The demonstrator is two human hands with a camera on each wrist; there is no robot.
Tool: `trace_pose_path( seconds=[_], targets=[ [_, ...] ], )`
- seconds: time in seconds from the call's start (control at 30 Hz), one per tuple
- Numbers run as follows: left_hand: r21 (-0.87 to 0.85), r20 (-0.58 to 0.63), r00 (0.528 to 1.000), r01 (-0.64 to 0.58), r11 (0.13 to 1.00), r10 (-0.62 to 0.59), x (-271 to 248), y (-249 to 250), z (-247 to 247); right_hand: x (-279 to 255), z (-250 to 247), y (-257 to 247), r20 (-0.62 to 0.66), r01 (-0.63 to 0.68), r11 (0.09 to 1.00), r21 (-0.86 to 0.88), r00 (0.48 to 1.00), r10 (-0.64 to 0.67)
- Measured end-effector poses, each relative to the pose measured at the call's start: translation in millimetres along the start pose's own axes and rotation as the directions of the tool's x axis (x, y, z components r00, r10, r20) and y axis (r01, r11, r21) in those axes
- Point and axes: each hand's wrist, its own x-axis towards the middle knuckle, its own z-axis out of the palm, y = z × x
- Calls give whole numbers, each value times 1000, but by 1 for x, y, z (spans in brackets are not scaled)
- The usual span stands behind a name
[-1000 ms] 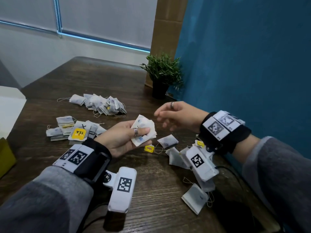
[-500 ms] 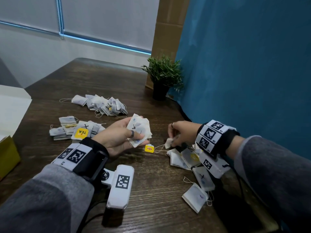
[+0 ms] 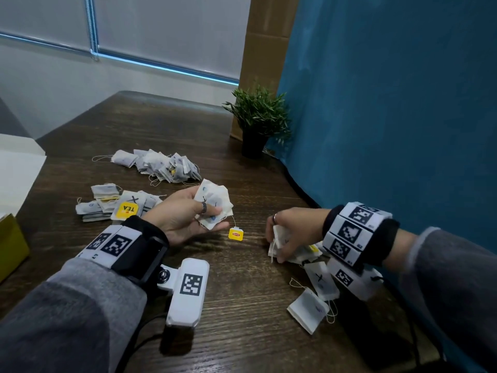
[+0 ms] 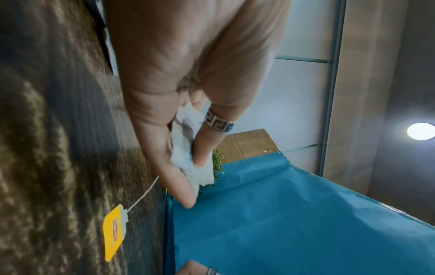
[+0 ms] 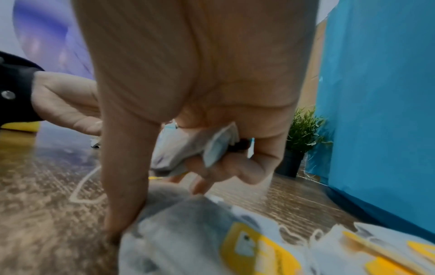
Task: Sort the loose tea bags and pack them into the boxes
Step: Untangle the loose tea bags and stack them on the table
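The left hand is raised a little above the desk, palm turned up and inward, its thumb, which wears a patterned ring, pressing a small fan of white tea bags against the fingers; from that bunch a string hangs down to a yellow tag lying on the wood. The right hand is lowered to the desk with the wrist bent down and the knuckles up, its curled fingers closed round a tea bag tucked into the palm while the thumb reaches down onto the scattered tea bags below it. Nearest the camera, two more loose bags lie flat on the desk by the right wrist, their strings trailing. At the near left edge a yellow box shows in part. Farther off, beyond the left hand, a sorted stack sits with a yellow packet marked TEA on top, and behind it a second heap of bags is spread out. At the far side a small potted plant stands against the blue partition.
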Motion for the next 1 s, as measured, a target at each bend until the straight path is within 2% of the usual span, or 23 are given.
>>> trace_pose_path(
  seconds=[0.13,0.23,0.27,0.33,0.4,0.43,0.53,0.6,0.7,0.73,0.8,0.9,1.0],
  targets=[
    [5,5,1000,13,1000,-13,-2,0,2,2,2,4,-66,27,999,20,998,-25],
    [5,-2,1000,-21,1000,21,-1,-1,3,1,-2,11,-175,57,978,203,984,-21],
    [4,5,1000,-31,1000,31,-2,-1,3,0,-5,12,-240,87,947,309,971,-11],
    [4,30,998,-47,999,46,-3,-1,7,1,-14,9,-369,179,829,530,929,36],
    [-12,81,995,-54,998,55,-5,-1,10,5,-20,1,-468,279,702,655,880,87],
    [-13,122,991,-52,999,53,-6,-1,11,7,-21,-4,-478,310,651,693,873,93],
    [98,229,973,-25,995,2,-6,-5,11,16,-16,-18,-414,322,562,762,909,39],
    [188,213,977,-31,982,-10,-6,-7,11,19,-14,-18,-400,315,549,774,916,37],
    [246,149,989,-25,969,-12,-5,-6,10,10,-20,-1,-387,275,539,796,916,105],
    [245,138,990,-15,970,-20,-4,-5,8,5,-21,7,-368,252,563,787,924,101],
    [221,135,990,5,975,-36,-3,-3,6,-6,-23,26,-291,161,681,714,954,80],
    [190,127,992,-3,982,-22,-3,-1,5,-14,-17,40,-91,-7,838,545,993,68],
    [146,77,997,-24,989,13,-2,-1,3,-4,-5,29,-93,-37,933,359,993,75]
  ],
)
